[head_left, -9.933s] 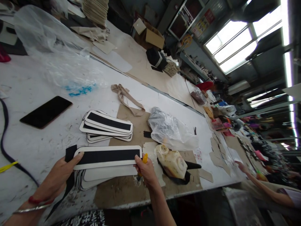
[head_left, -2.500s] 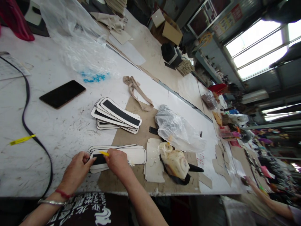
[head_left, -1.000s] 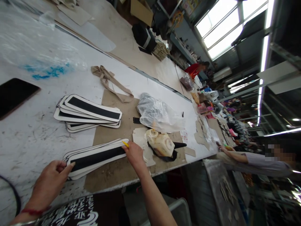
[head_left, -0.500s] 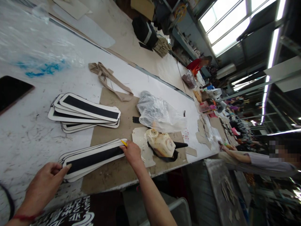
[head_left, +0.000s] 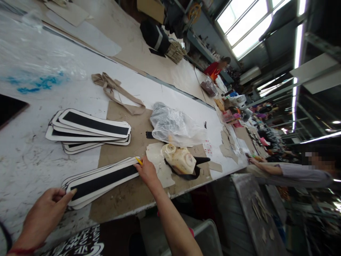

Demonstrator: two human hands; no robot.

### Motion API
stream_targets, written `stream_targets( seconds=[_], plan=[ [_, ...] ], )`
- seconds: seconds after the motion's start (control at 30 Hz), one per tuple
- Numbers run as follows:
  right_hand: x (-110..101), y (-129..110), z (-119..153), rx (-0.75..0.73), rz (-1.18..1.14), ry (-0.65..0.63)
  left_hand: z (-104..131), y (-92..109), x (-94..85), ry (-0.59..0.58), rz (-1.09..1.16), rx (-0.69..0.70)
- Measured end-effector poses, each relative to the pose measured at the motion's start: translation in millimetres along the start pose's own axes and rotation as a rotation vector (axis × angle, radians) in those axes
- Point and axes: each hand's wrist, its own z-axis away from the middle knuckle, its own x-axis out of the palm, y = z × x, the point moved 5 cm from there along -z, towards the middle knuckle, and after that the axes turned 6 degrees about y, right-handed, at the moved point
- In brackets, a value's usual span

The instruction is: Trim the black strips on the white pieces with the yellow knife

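A near stack of long white pieces (head_left: 99, 181) lies by the table's front edge; its top piece carries a black strip. My left hand (head_left: 44, 213) holds the left end of that top piece, thumb on it. My right hand (head_left: 146, 171) presses on its right end and grips a yellow tool (head_left: 139, 160). A second stack of the same black-striped pieces (head_left: 89, 128) lies farther back on the white table (head_left: 29, 156).
A brown card sheet (head_left: 125, 149) underlies the work. To the right sit a cream glue jug (head_left: 179, 160) and a clear plastic bag (head_left: 176, 124). A beige strap (head_left: 117, 92) lies behind. A dark phone (head_left: 9, 108) is at left. Another person (head_left: 287, 174) works at right.
The strip that my hands were pressing onto the top piece at its left end now lies full length. My hands have spread to the two ends. The view has swung right.
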Motion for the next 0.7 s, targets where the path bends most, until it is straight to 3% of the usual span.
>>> stream_targets(
  seconds=[0.2,0.4,0.53,0.7],
  plan=[
    [-10,7,12,0.020,-0.040,0.172,-2,2,0.6,0.019,0.004,0.005],
    [-20,11,29,0.012,-0.011,0.238,-7,-3,2.3,0.021,-0.015,0.028],
    [-14,7,36,0.015,-0.016,0.271,-9,-3,4.0,0.003,0.012,0.041],
    [1,-1,40,0.092,-0.050,0.309,6,16,-6.0,0.016,0.047,0.082]
  ],
)
